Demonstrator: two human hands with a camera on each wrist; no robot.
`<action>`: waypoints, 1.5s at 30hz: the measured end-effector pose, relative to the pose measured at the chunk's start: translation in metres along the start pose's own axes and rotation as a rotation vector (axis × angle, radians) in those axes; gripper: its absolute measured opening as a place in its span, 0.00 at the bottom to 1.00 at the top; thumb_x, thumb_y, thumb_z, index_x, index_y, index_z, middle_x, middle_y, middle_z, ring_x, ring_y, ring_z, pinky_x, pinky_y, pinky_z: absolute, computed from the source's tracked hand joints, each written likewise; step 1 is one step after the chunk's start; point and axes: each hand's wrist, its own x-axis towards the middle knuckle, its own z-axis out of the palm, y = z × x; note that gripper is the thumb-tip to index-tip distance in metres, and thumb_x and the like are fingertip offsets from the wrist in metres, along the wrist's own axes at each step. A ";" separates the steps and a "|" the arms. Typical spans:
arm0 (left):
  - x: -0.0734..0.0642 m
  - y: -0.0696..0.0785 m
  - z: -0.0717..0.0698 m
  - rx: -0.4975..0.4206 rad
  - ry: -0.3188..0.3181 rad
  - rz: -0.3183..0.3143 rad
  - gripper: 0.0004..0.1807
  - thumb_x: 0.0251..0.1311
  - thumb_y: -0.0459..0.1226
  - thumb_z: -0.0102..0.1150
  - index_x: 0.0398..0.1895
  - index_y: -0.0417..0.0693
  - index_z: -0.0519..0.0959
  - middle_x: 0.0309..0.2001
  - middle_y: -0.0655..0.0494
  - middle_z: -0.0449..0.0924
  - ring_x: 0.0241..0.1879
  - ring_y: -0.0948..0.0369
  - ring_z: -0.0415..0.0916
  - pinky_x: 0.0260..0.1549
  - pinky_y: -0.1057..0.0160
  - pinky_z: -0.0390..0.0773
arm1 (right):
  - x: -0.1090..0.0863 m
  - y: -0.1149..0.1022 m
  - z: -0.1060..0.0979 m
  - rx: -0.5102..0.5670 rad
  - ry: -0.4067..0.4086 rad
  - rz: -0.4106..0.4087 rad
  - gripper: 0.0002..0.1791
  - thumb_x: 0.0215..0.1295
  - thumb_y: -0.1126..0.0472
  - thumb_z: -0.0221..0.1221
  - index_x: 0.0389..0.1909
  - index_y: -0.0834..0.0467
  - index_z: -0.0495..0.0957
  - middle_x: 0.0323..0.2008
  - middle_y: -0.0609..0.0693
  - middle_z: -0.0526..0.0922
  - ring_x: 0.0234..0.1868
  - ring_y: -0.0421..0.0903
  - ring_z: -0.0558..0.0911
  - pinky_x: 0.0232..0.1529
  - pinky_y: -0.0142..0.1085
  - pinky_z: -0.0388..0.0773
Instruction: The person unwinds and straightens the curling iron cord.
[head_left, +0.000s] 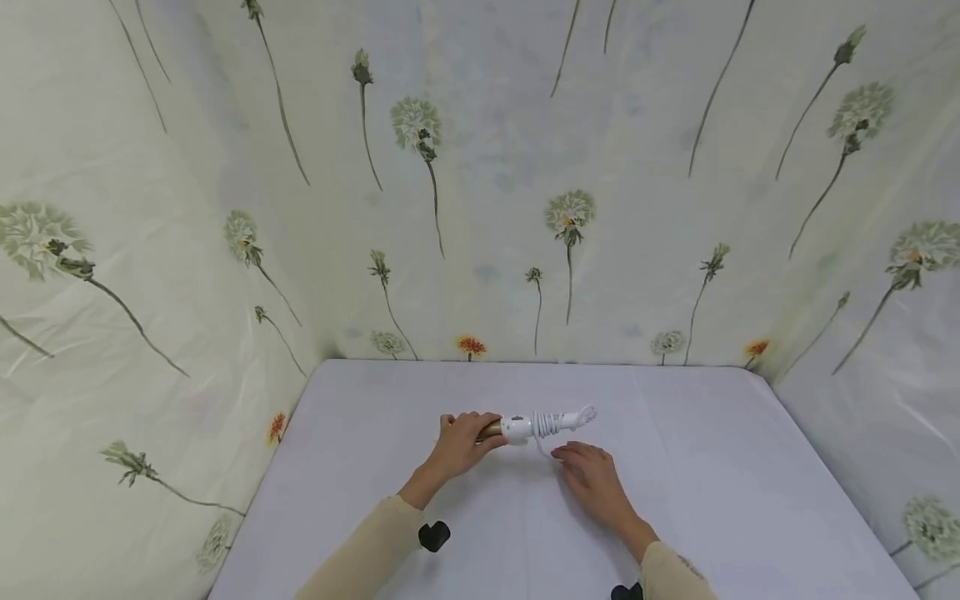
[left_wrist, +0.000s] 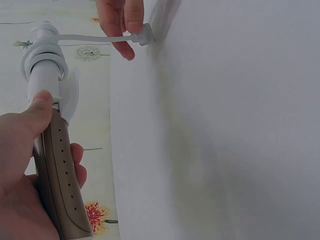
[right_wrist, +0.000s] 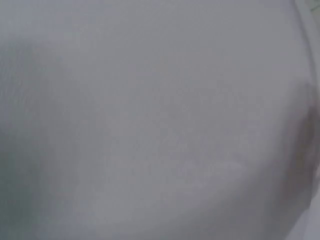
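Note:
My left hand [head_left: 459, 444] grips the bronze barrel of a hair styling iron [head_left: 517, 428], the thumb lying along it near the white handle. Small dark dots run down the barrel in the left wrist view. A white cord [left_wrist: 47, 59] is wound in several turns round the handle. Its free end stretches over to my right hand [head_left: 596, 485], which pinches the white plug [left_wrist: 144, 35] between thumb and fingers. The right wrist view holds mostly blurred white cloth, with a dark smear at its right edge that I cannot identify.
A white-covered table [head_left: 720, 467] lies under both hands. Behind it and at both sides hangs a pale curtain [head_left: 487, 183] printed with dandelions. Black wrist devices [head_left: 434, 536] sit by the beige sleeves [head_left: 371, 546].

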 end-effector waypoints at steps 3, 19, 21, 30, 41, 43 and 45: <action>0.002 0.002 0.001 0.001 0.000 -0.006 0.24 0.58 0.57 0.55 0.54 0.59 0.77 0.40 0.61 0.82 0.36 0.62 0.71 0.39 0.58 0.52 | 0.002 -0.011 -0.005 0.068 0.029 -0.023 0.14 0.59 0.67 0.62 0.46 0.52 0.81 0.46 0.45 0.84 0.51 0.47 0.80 0.53 0.46 0.73; 0.014 0.011 0.004 0.079 0.053 0.029 0.24 0.56 0.57 0.57 0.53 0.58 0.78 0.37 0.59 0.81 0.36 0.60 0.73 0.39 0.56 0.55 | 0.014 -0.070 -0.027 0.470 0.151 0.105 0.05 0.67 0.66 0.54 0.41 0.62 0.73 0.29 0.55 0.84 0.32 0.48 0.83 0.38 0.32 0.78; 0.015 0.011 0.003 0.091 0.060 0.033 0.25 0.55 0.57 0.57 0.53 0.58 0.78 0.37 0.59 0.81 0.36 0.60 0.73 0.40 0.55 0.56 | 0.015 -0.078 -0.033 0.462 0.142 0.091 0.04 0.66 0.67 0.55 0.39 0.63 0.73 0.28 0.55 0.83 0.30 0.48 0.83 0.35 0.31 0.78; 0.007 0.008 0.001 0.095 0.103 0.049 0.23 0.50 0.55 0.61 0.50 0.59 0.80 0.34 0.58 0.81 0.34 0.59 0.72 0.43 0.53 0.58 | 0.010 -0.093 -0.034 0.422 0.090 0.053 0.05 0.61 0.69 0.60 0.36 0.62 0.74 0.24 0.50 0.79 0.23 0.41 0.75 0.23 0.28 0.72; 0.003 0.003 0.006 0.054 0.111 0.036 0.24 0.50 0.55 0.61 0.50 0.59 0.80 0.33 0.57 0.80 0.34 0.59 0.71 0.43 0.52 0.57 | 0.015 -0.097 -0.038 0.444 0.065 0.001 0.05 0.60 0.71 0.60 0.33 0.61 0.73 0.27 0.50 0.80 0.25 0.35 0.74 0.25 0.28 0.74; 0.003 0.003 0.006 0.062 0.133 0.028 0.23 0.49 0.54 0.62 0.49 0.59 0.81 0.33 0.57 0.80 0.33 0.59 0.71 0.42 0.52 0.56 | 0.018 -0.097 -0.040 0.449 0.039 -0.015 0.04 0.61 0.70 0.59 0.34 0.62 0.73 0.29 0.51 0.81 0.27 0.36 0.76 0.28 0.29 0.77; 0.003 0.001 0.007 0.072 0.143 0.031 0.23 0.48 0.54 0.63 0.48 0.59 0.81 0.32 0.58 0.79 0.32 0.59 0.71 0.42 0.53 0.56 | 0.020 -0.098 -0.044 0.445 0.017 -0.025 0.04 0.62 0.70 0.59 0.34 0.63 0.73 0.29 0.53 0.81 0.28 0.37 0.77 0.29 0.29 0.78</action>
